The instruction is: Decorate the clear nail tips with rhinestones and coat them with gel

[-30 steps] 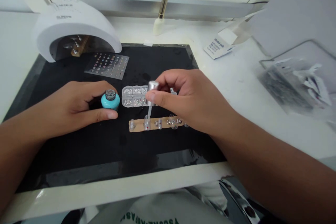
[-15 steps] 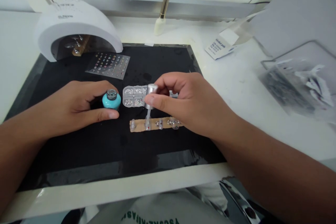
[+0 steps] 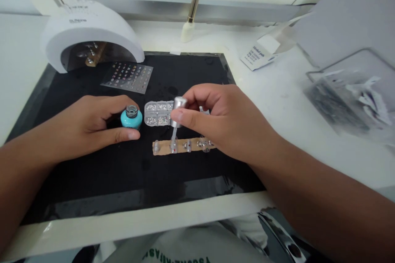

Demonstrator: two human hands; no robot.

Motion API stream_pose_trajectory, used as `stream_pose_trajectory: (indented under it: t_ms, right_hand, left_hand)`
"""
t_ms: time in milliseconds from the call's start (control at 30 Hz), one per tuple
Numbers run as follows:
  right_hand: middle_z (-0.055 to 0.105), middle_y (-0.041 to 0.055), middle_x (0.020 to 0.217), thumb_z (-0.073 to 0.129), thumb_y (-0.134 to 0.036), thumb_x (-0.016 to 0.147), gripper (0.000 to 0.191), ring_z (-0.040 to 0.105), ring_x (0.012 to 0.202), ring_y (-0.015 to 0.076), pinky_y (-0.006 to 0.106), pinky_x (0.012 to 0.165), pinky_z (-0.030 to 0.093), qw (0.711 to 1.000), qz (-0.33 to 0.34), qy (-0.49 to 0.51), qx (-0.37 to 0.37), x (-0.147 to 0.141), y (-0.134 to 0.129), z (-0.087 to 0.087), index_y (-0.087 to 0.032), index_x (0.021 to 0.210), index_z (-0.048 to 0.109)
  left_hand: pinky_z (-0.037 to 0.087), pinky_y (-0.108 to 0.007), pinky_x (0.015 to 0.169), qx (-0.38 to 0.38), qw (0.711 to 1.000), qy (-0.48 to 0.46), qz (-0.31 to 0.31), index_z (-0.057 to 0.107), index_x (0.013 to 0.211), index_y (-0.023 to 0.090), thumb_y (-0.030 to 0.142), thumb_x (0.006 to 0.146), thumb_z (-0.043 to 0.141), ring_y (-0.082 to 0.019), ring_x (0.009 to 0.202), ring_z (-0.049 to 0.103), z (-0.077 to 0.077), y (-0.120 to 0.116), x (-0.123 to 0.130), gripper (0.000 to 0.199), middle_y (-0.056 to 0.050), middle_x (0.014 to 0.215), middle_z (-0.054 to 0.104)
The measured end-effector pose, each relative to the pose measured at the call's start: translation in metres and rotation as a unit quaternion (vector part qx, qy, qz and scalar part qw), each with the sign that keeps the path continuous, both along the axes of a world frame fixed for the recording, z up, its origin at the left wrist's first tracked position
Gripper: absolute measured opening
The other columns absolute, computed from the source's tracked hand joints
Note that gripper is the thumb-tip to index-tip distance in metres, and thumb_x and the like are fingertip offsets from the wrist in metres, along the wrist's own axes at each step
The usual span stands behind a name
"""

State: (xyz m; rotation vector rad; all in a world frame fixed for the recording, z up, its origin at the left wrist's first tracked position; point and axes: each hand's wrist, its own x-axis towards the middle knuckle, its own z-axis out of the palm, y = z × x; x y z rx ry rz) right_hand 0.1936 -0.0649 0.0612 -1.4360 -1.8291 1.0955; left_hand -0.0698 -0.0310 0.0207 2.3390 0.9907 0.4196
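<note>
My left hand (image 3: 105, 121) is closed around an uncapped turquoise nail polish bottle (image 3: 131, 119), its neck upright. Between thumb and fingers, my right hand (image 3: 210, 115) pinches the silver cap of a nail polish brush (image 3: 178, 111). The brush points down, and its tip touches or nearly touches a clear nail tip (image 3: 173, 146) bearing a small red dot. That nail tip is one of several mounted along a tan strip (image 3: 163, 148). Behind the strip lies a clear compartment case of rhinestones (image 3: 156, 113), partly covered by my right hand.
A white nail lamp (image 3: 89, 24) stands at the back left with another strip inside. Near it lies a sheet of gem stickers (image 3: 128, 76) on the black mat (image 3: 108, 176). At the back are a cream bottle (image 3: 188, 31), an alcohol pads box (image 3: 259, 55) and plastic packets (image 3: 348, 102).
Almost nothing differs. The brush in my right hand has shifted very slightly over the same nail tip; my left hand still holds the bottle in place.
</note>
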Motion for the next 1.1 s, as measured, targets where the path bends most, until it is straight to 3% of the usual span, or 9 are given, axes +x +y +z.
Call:
stream_pose_trajectory:
  t_ms: [167,567,733,1100]
  right_hand:
    - [0.058,-0.0031,0.060,0.074,-0.035,0.087,0.026,0.048,0.053,0.0077,0.024,0.050,0.031,1.000,0.015,-0.017,0.001,-0.001,0.000,-0.002,-0.015,0.073,0.067]
    - [0.053,-0.0053,0.057,0.074,-0.032,0.088,0.028,0.040,0.050,0.0059,0.024,0.048,0.027,0.999,-0.014,-0.027,0.042,0.001,0.004,-0.005,-0.015,0.069,0.062]
    - [0.048,-0.0068,0.054,0.075,-0.033,0.088,0.029,0.035,0.048,0.0049,0.024,0.045,0.025,1.000,-0.009,-0.010,0.018,0.003,0.006,-0.002,-0.015,0.068,0.062]
    - [0.052,-0.0049,0.061,0.074,-0.028,0.084,0.023,0.041,0.053,0.0061,0.022,0.047,0.029,0.999,0.036,0.029,-0.010,0.007,0.012,-0.012,-0.015,0.070,0.062]
  left_hand:
    - [0.050,-0.018,0.066,-0.008,1.000,0.011,-0.001,0.067,0.102,0.025,0.055,0.094,0.063,-0.012,0.074,0.067,0.001,0.001,0.000,0.031,0.006,0.089,0.073]
    - [0.049,-0.017,0.064,0.004,1.000,-0.004,-0.005,0.068,0.100,0.025,0.054,0.094,0.064,-0.011,0.072,0.068,0.001,0.000,0.001,0.030,0.007,0.086,0.073]
    - [0.050,-0.015,0.068,-0.003,1.000,0.006,-0.011,0.066,0.102,0.026,0.052,0.095,0.064,-0.010,0.075,0.068,0.001,0.001,0.001,0.027,0.009,0.089,0.073]
    - [0.050,-0.017,0.069,-0.012,1.000,0.011,-0.005,0.066,0.103,0.024,0.052,0.095,0.063,-0.012,0.077,0.068,-0.001,0.001,-0.003,0.028,0.007,0.091,0.074]
